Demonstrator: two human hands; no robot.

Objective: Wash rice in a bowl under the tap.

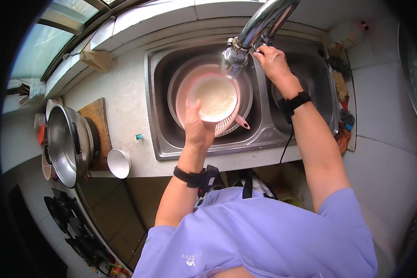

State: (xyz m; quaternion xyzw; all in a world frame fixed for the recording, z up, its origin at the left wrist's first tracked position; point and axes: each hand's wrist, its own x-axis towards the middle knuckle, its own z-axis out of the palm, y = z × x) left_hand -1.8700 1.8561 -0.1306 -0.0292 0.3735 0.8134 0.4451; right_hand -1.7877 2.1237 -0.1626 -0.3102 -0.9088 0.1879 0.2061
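Observation:
My left hand (197, 127) holds a white bowl (213, 98) by its near left rim. Pale grains, which look like rice, lie in cloudy liquid inside it. Under the bowl is a pink plastic strainer (243, 122) with a slotted side and a handle, over a metal basin (173, 93) in the left sink bowl. The chrome faucet (235, 57) hangs over the bowl's far rim; whether water runs is hard to tell. My right hand (272, 62) has its fingers closed on the faucet's lever (260, 52), behind the spout.
Left of the double steel sink (153, 132) stand a small white bowl (119, 164), a teal binder clip (139, 137), a wooden cutting board (102, 121) and a large metal pan (63, 146). Bottle and scrubbers line the right edge. A cable hangs from my right wrist strap (295, 102).

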